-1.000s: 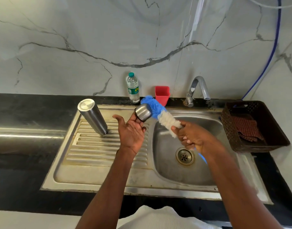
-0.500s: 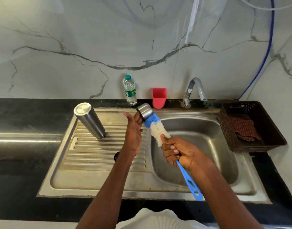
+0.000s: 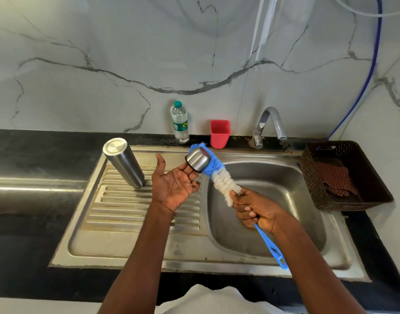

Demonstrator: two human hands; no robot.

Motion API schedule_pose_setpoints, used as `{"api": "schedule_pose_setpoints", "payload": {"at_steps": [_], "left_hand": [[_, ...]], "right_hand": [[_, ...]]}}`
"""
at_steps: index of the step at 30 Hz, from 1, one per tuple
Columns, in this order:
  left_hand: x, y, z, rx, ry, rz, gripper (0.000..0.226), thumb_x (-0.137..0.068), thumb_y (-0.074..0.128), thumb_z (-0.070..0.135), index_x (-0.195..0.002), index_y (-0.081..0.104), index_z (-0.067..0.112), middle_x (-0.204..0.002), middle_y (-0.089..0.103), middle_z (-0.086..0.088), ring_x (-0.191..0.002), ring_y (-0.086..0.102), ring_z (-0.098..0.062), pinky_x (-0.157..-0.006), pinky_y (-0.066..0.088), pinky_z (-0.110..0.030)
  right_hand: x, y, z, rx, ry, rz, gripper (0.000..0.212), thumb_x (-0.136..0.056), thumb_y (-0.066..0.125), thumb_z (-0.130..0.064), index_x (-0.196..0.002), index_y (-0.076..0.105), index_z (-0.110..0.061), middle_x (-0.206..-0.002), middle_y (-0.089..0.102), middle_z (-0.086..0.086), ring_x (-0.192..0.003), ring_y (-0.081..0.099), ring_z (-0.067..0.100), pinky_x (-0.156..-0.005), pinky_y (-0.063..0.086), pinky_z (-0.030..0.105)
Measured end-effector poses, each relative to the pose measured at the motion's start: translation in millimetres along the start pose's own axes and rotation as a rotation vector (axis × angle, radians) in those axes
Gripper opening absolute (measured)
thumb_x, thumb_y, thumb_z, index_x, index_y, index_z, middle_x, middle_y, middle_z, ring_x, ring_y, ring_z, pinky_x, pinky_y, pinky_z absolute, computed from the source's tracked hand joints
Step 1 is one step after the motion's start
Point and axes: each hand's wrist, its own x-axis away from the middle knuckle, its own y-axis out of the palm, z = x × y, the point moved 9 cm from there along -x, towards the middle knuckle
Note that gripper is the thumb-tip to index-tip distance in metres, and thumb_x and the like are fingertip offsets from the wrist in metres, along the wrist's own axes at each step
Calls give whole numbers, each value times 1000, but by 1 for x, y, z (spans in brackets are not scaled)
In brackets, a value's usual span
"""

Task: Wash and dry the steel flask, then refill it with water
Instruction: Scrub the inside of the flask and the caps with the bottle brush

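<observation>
Left hand [image 3: 175, 184] palm up, fingertips gripping steel cap [image 3: 197, 160] against bottle brush [image 3: 219, 175]; right hand [image 3: 254, 210] clenched around brush handle. Steel flask [image 3: 124, 163] inverted on drainboard, far left.

A home kitchen: a steel sink [image 3: 269, 214] with a ribbed drainboard [image 3: 117, 207] set into a black worktop [image 3: 24, 223], a curved tap [image 3: 270, 125] at its back, marble-look wall [image 3: 103, 64] behind, and a dark basket [image 3: 348, 177] holding a cloth.
</observation>
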Motion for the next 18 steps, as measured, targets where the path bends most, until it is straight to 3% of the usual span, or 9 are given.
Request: {"api": "schedule_pose_setpoints", "payload": {"at_steps": [4, 8, 10, 12, 14, 16, 18], "left_hand": [[2, -15, -3, 11, -61, 41, 94, -88, 44, 82, -133, 66, 2, -134, 67, -17, -109, 69, -26, -74, 46, -35], [-1, -10, -15, -212, -45, 153, 54, -99, 55, 56, -131, 66, 14, -125, 73, -9, -104, 64, -18, -67, 39, -32], [-2, -8, -6, -236, -3, 177, 61, -101, 49, 61, -140, 64, 16, -133, 71, -7, -113, 63, -18, -70, 38, -33], [-5, -12, 5, -266, 43, 208, 73, -100, 39, 72, -147, 58, 20, -140, 68, -2, -129, 58, -17, -79, 37, -36], [-7, -14, 6, -355, 55, 234, 81, -97, 27, 81, -149, 56, 26, -142, 67, 5, -140, 53, -14, -96, 33, -42], [-7, -6, 2, -471, 48, 215, 89, -93, 16, 87, -152, 53, 32, -144, 65, 10, -141, 51, -10, -108, 26, -48], [-7, 4, -5, -627, 39, 188, 94, -87, 13, 91, -154, 49, 36, -146, 64, 12, -142, 50, -10, -110, 24, -49]], "right_hand": [[-1, -8, 3, 82, -36, 84, 9, -103, 62, -18, -112, 65, -20, -55, 27, -1, -37, 23, 6, -40, 17, 12], [-2, -3, -5, 25, -59, 157, 12, -104, 61, -17, -115, 63, -20, -54, 29, -1, -35, 24, 5, -38, 17, 11], [6, -6, -19, 76, -159, 270, 21, -103, 63, -16, -124, 64, -19, -53, 35, -3, -36, 27, 6, -36, 18, 14], [29, -9, -44, 300, -369, 473, 33, -100, 67, -17, -129, 64, -32, -61, 53, -8, -41, 44, 3, -39, 33, 16], [51, 0, -66, 703, -523, 652, 47, -98, 70, -25, -136, 57, -50, -88, 71, -8, -69, 64, 2, -60, 47, 16], [55, 15, -72, 1059, -493, 735, 52, -98, 65, -34, -143, 49, -57, -108, 74, 1, -95, 70, 22, -77, 53, 32], [53, 29, -73, 1218, -454, 766, 55, -100, 59, -33, -148, 42, -54, -112, 72, 9, -102, 68, 35, -83, 52, 40]]}}
